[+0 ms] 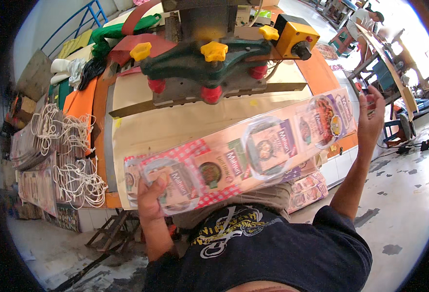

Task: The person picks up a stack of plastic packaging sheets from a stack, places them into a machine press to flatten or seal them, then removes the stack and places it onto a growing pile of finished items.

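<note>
A long, clear-plastic-covered printed sheet [234, 158] with food pictures and a red-checked part slants across the front of the work table, higher at its right end. My left hand [152, 197] is closed on its lower left end, thumb on top. My right hand [372, 109] is raised just beyond the sheet's right end, its fingers bent and apart from the thumb; no hold on the sheet shows. Behind the sheet stands a green press head [209, 63] with yellow star knobs and red feet. A long metal bar [136, 108] runs beneath it, above the tan board [175, 124].
Bundles of printed sheets with white cords [78, 180] are stacked at the left. More printed sheets [309, 191] lie below the held one. A yellow control box [297, 38] sits right of the press. Another person [365, 24] works at a far-right bench [389, 58].
</note>
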Demonstrator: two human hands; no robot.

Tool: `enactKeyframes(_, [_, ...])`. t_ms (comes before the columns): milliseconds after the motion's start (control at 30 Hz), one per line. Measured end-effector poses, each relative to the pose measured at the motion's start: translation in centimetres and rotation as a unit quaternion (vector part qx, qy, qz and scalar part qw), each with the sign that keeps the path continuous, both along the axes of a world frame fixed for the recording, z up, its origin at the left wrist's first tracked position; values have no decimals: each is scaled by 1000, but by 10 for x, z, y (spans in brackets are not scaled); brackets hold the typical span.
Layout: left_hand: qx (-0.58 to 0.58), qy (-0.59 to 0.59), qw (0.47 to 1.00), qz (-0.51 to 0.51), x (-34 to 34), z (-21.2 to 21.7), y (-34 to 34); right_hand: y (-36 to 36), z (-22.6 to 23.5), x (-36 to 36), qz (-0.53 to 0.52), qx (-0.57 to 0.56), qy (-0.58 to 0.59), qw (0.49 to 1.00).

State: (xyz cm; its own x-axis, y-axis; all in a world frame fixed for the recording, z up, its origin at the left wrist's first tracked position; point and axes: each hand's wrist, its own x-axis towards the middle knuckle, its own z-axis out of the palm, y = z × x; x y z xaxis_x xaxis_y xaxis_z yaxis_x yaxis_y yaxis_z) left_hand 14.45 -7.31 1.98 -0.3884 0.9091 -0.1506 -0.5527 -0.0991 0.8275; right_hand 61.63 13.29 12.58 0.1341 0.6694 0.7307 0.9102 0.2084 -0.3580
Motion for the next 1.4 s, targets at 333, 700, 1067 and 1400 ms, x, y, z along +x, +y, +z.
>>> enactKeyframes(333, [39, -2, 976, -214, 59, 28, 38, -38, 58, -167, 423, -60, -201, 881])
enactKeyframes(700, [100, 41, 963, -246, 87, 37, 53, -35, 56, -236, 565, 5, -291, 772])
enactKeyframes(1067, [111, 112, 951, -268, 92, 38, 56, -35, 56, -243, 560, 44, -332, 758])
enactKeyframes(1400, [130, 179, 945, -241, 104, 34, 63, -50, 50, -234, 481, 133, -379, 779])
